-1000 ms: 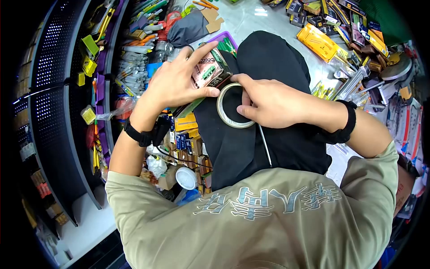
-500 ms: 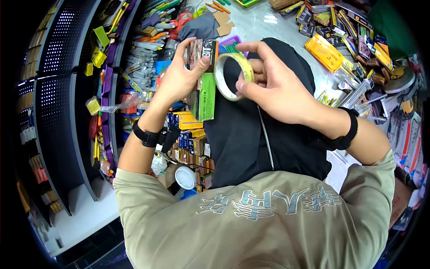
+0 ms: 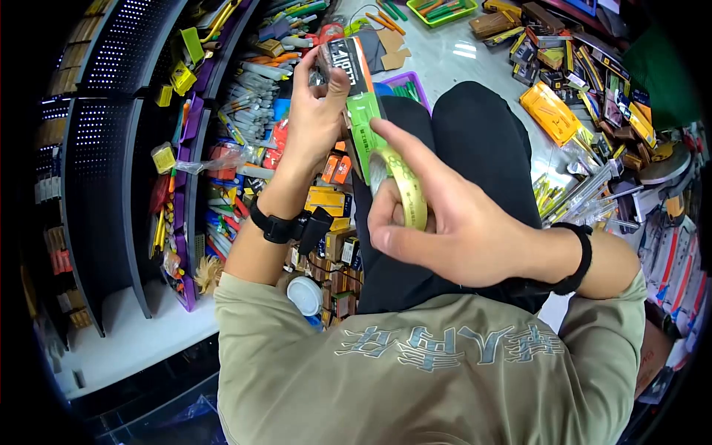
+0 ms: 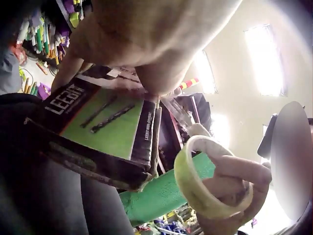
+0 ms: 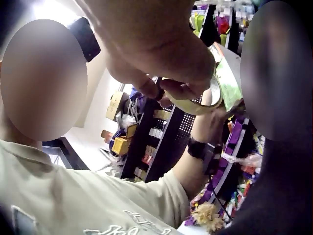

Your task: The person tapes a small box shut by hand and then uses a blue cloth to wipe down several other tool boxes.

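My left hand grips a black and green cardboard box above the lap. In the left wrist view the box's broad face shows "LEEBIT" lettering and two pictured drill bits. My right hand holds a roll of pale yellow tape, with fingers through its ring and the thumb outside. The right index finger stretches forward, its tip right at the green side of the box in the head view. In the left wrist view the tape roll hangs beside one end of the box.
Dark shelving stands at the left. Bundles of pens and small boxes crowd the floor beside the left leg. A purple tray and a green tray lie ahead. Piled packages, including a yellow one, fill the right side.
The left hand has turned the box, bringing its black and green side into view, and moved it forward. The tape roll has swung from face-on to nearly edge-on beside the box.
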`<state>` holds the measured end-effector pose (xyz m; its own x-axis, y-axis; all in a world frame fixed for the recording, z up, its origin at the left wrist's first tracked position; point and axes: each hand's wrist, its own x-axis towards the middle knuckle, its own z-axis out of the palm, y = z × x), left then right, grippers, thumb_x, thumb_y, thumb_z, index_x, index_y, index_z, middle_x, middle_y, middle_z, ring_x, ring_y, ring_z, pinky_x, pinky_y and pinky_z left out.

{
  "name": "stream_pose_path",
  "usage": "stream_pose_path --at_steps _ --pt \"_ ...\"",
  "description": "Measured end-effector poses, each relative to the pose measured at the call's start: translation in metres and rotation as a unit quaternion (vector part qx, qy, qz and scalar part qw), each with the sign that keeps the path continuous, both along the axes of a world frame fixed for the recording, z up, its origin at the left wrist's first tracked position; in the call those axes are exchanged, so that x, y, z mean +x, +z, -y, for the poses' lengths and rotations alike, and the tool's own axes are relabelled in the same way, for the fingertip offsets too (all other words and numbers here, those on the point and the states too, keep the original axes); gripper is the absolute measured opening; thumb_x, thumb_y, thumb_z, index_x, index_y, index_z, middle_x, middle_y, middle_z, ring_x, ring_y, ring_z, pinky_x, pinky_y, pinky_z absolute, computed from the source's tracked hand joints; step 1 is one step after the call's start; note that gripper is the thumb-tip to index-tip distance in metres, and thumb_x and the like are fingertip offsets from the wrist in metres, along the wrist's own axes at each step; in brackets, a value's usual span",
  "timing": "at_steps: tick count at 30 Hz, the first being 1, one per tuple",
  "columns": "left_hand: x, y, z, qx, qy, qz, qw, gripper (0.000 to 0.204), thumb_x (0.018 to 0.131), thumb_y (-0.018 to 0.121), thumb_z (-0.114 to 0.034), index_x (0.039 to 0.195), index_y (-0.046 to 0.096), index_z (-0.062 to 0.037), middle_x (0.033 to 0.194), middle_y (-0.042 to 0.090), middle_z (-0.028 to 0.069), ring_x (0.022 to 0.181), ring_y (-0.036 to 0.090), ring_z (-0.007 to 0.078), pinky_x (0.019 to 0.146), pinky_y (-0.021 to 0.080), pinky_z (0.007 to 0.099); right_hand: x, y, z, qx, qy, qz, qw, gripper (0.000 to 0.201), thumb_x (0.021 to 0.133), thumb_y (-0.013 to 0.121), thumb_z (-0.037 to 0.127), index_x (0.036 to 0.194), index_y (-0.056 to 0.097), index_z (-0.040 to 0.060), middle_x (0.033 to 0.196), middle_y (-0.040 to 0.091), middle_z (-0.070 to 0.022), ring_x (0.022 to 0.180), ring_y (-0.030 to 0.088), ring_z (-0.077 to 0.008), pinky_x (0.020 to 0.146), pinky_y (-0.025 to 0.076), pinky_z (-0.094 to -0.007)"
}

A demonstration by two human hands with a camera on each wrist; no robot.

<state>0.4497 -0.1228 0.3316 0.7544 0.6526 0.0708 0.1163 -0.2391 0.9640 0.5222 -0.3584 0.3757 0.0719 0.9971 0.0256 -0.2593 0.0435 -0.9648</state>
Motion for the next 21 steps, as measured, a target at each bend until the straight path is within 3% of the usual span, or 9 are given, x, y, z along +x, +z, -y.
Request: stream_pose_path --at_steps 4,7,9,10,12,13,18,19,21 --pt "-0.002 0.009 0.006 -0.081 0.033 0.023 0.996 0.096 0.088 0.066 -0.064 0.153 0.023 -0.0093 0.104 0.062 0.0121 0.086 0.066 0.0164 0.056 0.056 0.0313 -0.005 0.0 0.005 -0.019 0.021 -0.022 0.999 0.089 0.095 0.06 0.0 0.162 0.001 0.0056 0.092 0.058 -0.0044 0.084 0.056 -0.0115 0.078 0.049 -0.0284" --pt "0.002 -0.001 0.0 -0.118 0.036 0.079 0.989 0.095 0.086 0.062 -0.07 0.151 0.023 -0.0117 0.106 0.061 0.0079 0.082 0.067 0.0158 0.056 0.058 0.0387 -0.008 -0.006 0.007 -0.012 -0.002 0.053 0.999 0.084 0.096 0.059 0.003 0.161 0.005 0.0038 0.084 0.059 -0.0071 0.076 0.059 -0.0153 0.073 0.049 -0.0304" --pt "-0.001 0.0 0.001 -0.138 0.039 0.069 0.987 0.095 0.086 0.062 -0.07 0.15 0.023 -0.0122 0.107 0.061 0.0082 0.082 0.067 0.0164 0.057 0.058 0.0403 -0.006 -0.005 0.012 -0.05 -0.016 0.173 0.984 0.08 0.098 0.057 0.006 0.16 0.007 0.0016 0.074 0.059 -0.013 0.066 0.061 -0.0248 0.067 0.049 -0.034" --pt "-0.002 0.003 0.004 -0.157 0.041 0.057 0.985 0.095 0.086 0.062 -0.07 0.15 0.022 -0.0128 0.108 0.061 0.0085 0.082 0.067 0.017 0.058 0.058 0.0418 -0.005 -0.006 0.014 -0.051 -0.014 0.173 0.984 0.08 0.098 0.057 0.006 0.16 0.007 0.0016 0.074 0.059 -0.013 0.066 0.061 -0.0248 0.067 0.049 -0.034" --pt "-0.003 0.006 0.007 -0.153 0.04 0.041 0.987 0.096 0.085 0.061 -0.073 0.15 0.022 -0.0129 0.107 0.061 0.0093 0.084 0.068 0.0199 0.059 0.059 0.0434 -0.002 -0.007 0.018 -0.021 -0.06 0.288 0.956 0.077 0.098 0.055 0.008 0.159 0.008 -0.0001 0.07 0.059 -0.0173 0.062 0.062 -0.0329 0.063 0.048 -0.0369" --pt "-0.002 0.007 0.009 -0.163 0.044 0.041 0.985 0.097 0.084 0.059 -0.075 0.149 0.022 -0.013 0.107 0.061 0.0098 0.084 0.068 0.0212 0.059 0.059 0.0442 -0.001 -0.007 0.02 -0.042 -0.058 0.309 0.949 0.076 0.098 0.054 0.008 0.159 0.009 0.0003 0.077 0.061 -0.0212 0.069 0.063 -0.0387 0.067 0.049 -0.0409" --pt "0.001 0.006 0.004 -0.21 0.039 0.033 0.976 0.091 0.087 0.044 -0.081 0.144 0.024 -0.012 0.109 0.061 0.0127 0.09 0.071 0.028 0.063 0.062 0.0531 -0.005 -0.015 0.023 -0.051 -0.053 0.366 0.928 0.075 0.098 0.056 0.01 0.157 0.012 -0.0031 0.092 0.061 -0.0264 0.082 0.061 -0.0448 0.076 0.048 -0.0465" --pt "0.001 0.008 0.007 -0.207 0.04 0.034 0.977 0.082 0.092 0.036 -0.079 0.135 0.035 -0.0093 0.104 0.063 0.0121 0.091 0.072 0.0285 0.067 0.063 0.0538 -0.006 -0.016 0.023 -0.05 -0.052 0.388 0.919 0.075 0.098 0.057 0.01 0.157 0.013 -0.0044 0.096 0.06 -0.0278 0.086 0.06 -0.0464 0.079 0.048 -0.0477" --pt "0.002 0.012 0.008 -0.225 0.033 0.036 0.973 0.079 0.093 0.032 -0.078 0.129 0.04 -0.0087 0.1 0.064 0.0114 0.089 0.073 0.0276 0.067 0.064 0.0525 -0.007 -0.023 0.023 -0.027 -0.075 0.395 0.915 0.075 0.097 0.059 0.014 0.155 0.017 -0.0066 0.088 0.06 -0.026 0.079 0.061 -0.0433 0.073 0.049 -0.0475"
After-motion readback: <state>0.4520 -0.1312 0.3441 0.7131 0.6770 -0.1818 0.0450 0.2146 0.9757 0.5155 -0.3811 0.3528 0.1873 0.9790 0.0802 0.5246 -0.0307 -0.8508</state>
